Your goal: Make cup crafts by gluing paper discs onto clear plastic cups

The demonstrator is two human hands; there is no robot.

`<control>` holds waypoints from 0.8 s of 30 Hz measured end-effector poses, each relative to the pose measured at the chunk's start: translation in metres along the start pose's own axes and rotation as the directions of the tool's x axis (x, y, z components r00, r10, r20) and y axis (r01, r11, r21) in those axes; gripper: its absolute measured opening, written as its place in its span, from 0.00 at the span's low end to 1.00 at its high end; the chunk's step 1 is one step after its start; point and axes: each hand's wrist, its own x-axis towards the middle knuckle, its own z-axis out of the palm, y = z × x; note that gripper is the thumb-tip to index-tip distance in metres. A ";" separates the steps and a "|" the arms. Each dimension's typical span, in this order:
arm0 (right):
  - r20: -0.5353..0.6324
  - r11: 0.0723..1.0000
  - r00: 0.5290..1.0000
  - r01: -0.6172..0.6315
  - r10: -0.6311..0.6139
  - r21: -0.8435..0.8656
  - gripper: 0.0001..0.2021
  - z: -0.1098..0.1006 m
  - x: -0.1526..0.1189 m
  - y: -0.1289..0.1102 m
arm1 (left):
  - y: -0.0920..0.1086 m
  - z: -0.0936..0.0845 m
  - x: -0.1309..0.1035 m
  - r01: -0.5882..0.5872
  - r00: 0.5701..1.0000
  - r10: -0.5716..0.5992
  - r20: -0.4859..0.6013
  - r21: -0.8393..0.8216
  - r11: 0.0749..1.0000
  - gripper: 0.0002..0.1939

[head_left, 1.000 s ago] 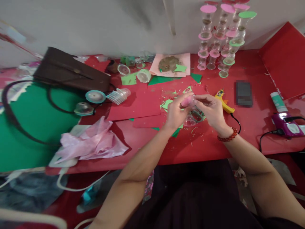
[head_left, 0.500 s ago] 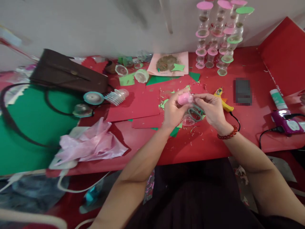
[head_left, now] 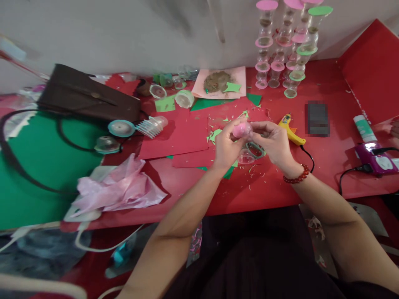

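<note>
My left hand (head_left: pixel 227 141) is closed around a small clear plastic cup with a pink end (head_left: pixel 239 130), held above the table. On the cup's clear end are the fingers and thumb of my right hand (head_left: pixel 270 139), which wears a red bead bracelet (head_left: pixel 297 174). Below the hands lie another clear cup (head_left: pixel 246 157) and scissors with grey-green handles (head_left: pixel 255 150), partly hidden by my right hand. A yellow glue gun (head_left: pixel 291 129) rests just right of that hand.
Towers of clear cups with pink and green discs (head_left: pixel 263 66) stand at the back right. Sand (head_left: pixel 218 81) lies on pink paper. Red sheets (head_left: pixel 174 137), paper scraps, a brown bag (head_left: pixel 90 93), a pink plastic bag (head_left: pixel 121 187) and a purple power socket (head_left: pixel 374 160) are around.
My right hand has shifted slightly left, and its fingers now cover the cup's clear end more closely. My left hand keeps its hold.
</note>
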 end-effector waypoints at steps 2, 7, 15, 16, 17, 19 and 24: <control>-0.003 0.999 1.000 0.019 -0.019 -0.027 0.13 0.001 0.000 0.000 | 0.001 0.000 0.000 0.006 1.000 -0.006 0.005 0.004 1.000 0.27; -0.007 0.996 0.999 0.046 -0.046 -0.074 0.11 0.002 0.000 -0.001 | -0.001 -0.001 0.002 -0.006 1.000 0.005 0.017 0.033 0.999 0.27; -0.009 0.999 1.000 0.002 -0.002 -0.039 0.10 -0.001 0.003 0.003 | -0.004 -0.002 0.002 0.019 0.999 -0.019 0.027 0.022 1.000 0.25; -0.019 0.999 1.000 0.002 -0.003 -0.043 0.09 -0.001 0.004 0.003 | -0.003 -0.002 0.002 0.025 0.999 -0.026 0.025 0.020 0.999 0.26; -0.036 0.999 0.999 0.003 -0.005 -0.052 0.08 -0.001 0.005 0.003 | -0.002 -0.003 0.003 0.034 0.999 -0.034 0.025 0.018 0.999 0.27; -0.077 0.998 0.997 0.007 -0.012 -0.070 0.05 -0.001 0.006 0.004 | -0.001 -0.004 0.004 0.049 0.999 -0.049 0.021 0.009 0.999 0.28; -0.098 0.997 0.994 0.042 -0.048 -0.062 0.05 0.000 0.004 0.004 | 0.000 -0.007 0.007 0.052 0.999 -0.052 -0.011 -0.030 0.998 0.31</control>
